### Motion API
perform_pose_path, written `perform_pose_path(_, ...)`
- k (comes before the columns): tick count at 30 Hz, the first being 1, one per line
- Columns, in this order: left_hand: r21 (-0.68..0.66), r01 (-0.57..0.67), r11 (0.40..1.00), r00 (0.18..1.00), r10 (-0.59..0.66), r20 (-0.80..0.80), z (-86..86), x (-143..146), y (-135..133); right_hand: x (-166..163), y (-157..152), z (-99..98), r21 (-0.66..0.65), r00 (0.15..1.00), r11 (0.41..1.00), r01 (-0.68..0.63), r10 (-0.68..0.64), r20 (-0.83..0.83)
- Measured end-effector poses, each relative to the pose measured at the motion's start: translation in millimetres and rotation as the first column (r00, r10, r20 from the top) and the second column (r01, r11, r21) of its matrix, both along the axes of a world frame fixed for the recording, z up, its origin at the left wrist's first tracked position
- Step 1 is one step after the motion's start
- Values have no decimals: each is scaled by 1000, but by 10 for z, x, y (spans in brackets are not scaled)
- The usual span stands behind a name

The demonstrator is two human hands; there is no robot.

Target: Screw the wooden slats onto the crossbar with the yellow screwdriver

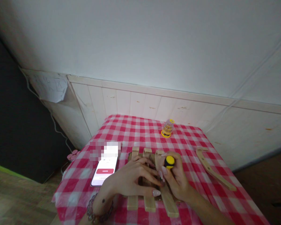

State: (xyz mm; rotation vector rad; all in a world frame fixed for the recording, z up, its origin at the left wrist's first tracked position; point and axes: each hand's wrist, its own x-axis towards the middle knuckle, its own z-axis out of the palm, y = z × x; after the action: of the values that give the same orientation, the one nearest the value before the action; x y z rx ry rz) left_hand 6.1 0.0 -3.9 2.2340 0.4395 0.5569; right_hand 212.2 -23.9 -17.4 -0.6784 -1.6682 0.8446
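Note:
A set of joined wooden slats lies on the red-and-white checked table near its front edge. My left hand rests on top of the slats, fingers curved and pressing down on the wood. My right hand is closed around a small screwdriver with a yellow-and-black handle, held upright over the slats right beside the left fingers. The screwdriver's tip is hidden between my hands.
A phone with a lit screen lies left of the slats. One curved wooden piece lies at the right. A small yellow-based bit holder stands at the back. White panelled wall behind; floor drops off to the left.

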Motion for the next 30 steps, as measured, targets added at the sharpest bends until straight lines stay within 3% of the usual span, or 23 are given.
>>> perform_pose_path(5,-30,15,999,999,-16,-34,31,-4,-19,-1,-77,87,-190,970,967,-171,132,-203)
perform_pose_path(9,-66,2,998,996,-8,-86,45,-13,-26,74,-80,81,-214,980,967,-137,101,-171)
perform_pose_path(14,-62,-3,998,996,-2,-85,37,-18,-27,82,-48,-37,-273,968,937,-219,173,-183)
perform_pose_path(18,-55,8,998,996,-13,-92,61,-17,-26,117,-57,-34,-257,965,936,-239,199,-171)
perform_pose_path(24,-50,-7,999,997,3,-82,86,-11,-29,158,-112,155,-147,946,939,-310,288,-151)
perform_pose_path(30,-50,0,999,997,-4,-83,62,-19,-21,124,-129,134,-212,954,934,-287,257,-156)
